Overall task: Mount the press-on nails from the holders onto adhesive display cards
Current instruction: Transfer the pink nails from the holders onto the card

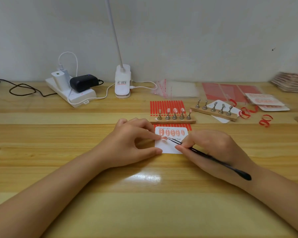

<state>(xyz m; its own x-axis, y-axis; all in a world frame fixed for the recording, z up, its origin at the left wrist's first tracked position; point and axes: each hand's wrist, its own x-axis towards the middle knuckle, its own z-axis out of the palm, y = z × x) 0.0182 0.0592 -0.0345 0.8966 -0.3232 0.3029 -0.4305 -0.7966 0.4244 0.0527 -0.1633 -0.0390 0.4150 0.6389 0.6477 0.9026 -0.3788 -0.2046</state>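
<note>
Forearms: both stretched across the wooden desk [58,134], nearest the lens, meeting at the white display card [169,148].
Left hand [131,143]: resting on the desk at the card's left edge, forefinger and thumb curled; forefinger tip pressing on a small pink nail [164,138] at the card's middle-left, thumb tip on the lower left corner.
Right hand [212,148]: fingers pinching black tweezers [213,158], handle lying back over the wrist, tips reaching to that same pink nail.
Display card: flat on the desk between the hands, five pink nails [172,132] mounted in a row along its top, printed text below, lower half bare.
Near holder [174,117]: wooden strip just behind the card, five metal stands; four carrying pink nails, leftmost carrying none that shows.
Far holder [213,111]: second wooden strip to the right, angled, five stands, sitting partly on white cards.
Red striped sheets [167,107]: one behind the near holder, another peeking out under the card's top edge.
Right side: clear bags [175,89], red sheets [230,91], curled red strips [265,121], packed nail sets [265,100], a stack at the far edge.
Left rear: white power strip [70,93] with chargers plugged in, clip lamp [122,81] standing beside it, cables trailing.
</note>
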